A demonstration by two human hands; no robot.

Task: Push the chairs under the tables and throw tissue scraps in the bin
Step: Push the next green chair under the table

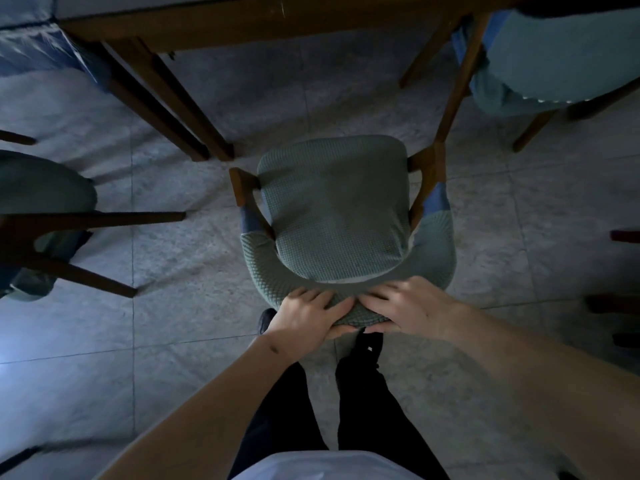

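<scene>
A wooden armchair with a grey-green textured cover (334,209) stands on the tiled floor right in front of me, its seat facing a wooden table (207,26) at the top of the view. The chair's front is just short of the table's edge. My left hand (306,315) and my right hand (403,306) both grip the top of the curved backrest, side by side, fingers over the cover. No tissue scraps or bin are visible.
Another covered chair (41,188) stands at the left and one (554,64) at the upper right beside the table. Table legs (166,109) slant down left of the chair. Dark furniture edges (623,237) show at the right. My legs stand behind the chair.
</scene>
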